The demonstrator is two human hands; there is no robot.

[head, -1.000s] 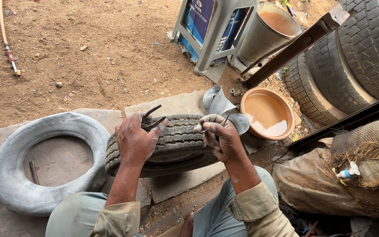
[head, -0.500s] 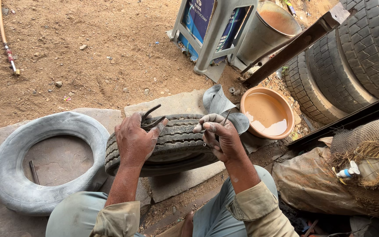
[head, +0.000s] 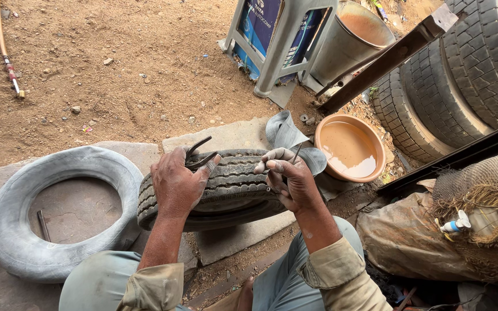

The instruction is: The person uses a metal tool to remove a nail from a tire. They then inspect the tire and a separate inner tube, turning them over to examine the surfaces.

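The fingers (head: 276, 166) of the right hand (head: 293, 185) are pressed together around a thin metal tool (head: 296, 154), pinching it so its slim shaft sticks up past the knuckles, with the hand resting against the tread at the right end of a small black tyre (head: 234, 187). The left hand (head: 177, 185) lies flat over the top of the same tyre, its fingers (head: 207, 167) curled over the tread and closed on the dark handles of a pair of pliers (head: 198, 154), whose two curved arms splay out above the hand. The tyre stands on edge across the person's knees and a grey stone slab (head: 226, 135) — tread upward, between the two hands. To the left, just beside it, a pale grey inner tube (head: 7, 213) lies flat on the ground, with a short metal rod (head: 42, 224) inside its ring. Beyond the right hand sits a round orange basin (head: 350, 147) of muddy water, and near it a grey plastic stool (head: 275, 43), a metal bucket (head: 350, 43) and a stack of large tyres (head: 462, 75) — all on dry sandy earth
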